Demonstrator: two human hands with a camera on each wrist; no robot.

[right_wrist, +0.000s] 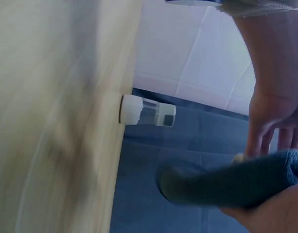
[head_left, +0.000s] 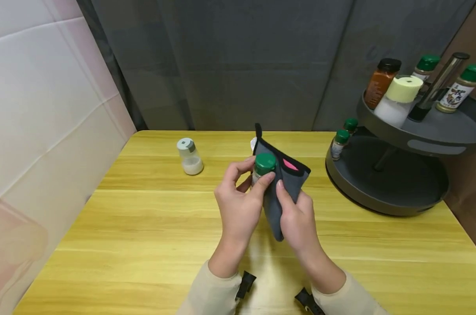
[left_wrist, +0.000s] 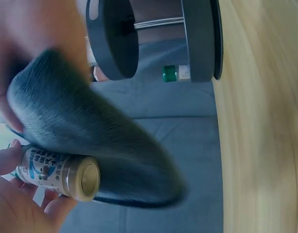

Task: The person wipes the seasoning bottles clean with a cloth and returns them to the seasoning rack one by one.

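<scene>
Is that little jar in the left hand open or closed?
Closed, it seems: in the head view, a green cap sits on top of the jar gripped by the left hand.

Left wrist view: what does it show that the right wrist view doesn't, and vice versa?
Only the left: the dark grey two-tier round rack, the printed white label of the small cylindrical held jar.
Only the right: the clear cylindrical shaker with a white cap.
Both: the grey fabric piece, the wooden table, the left hand and the right hand.
</scene>
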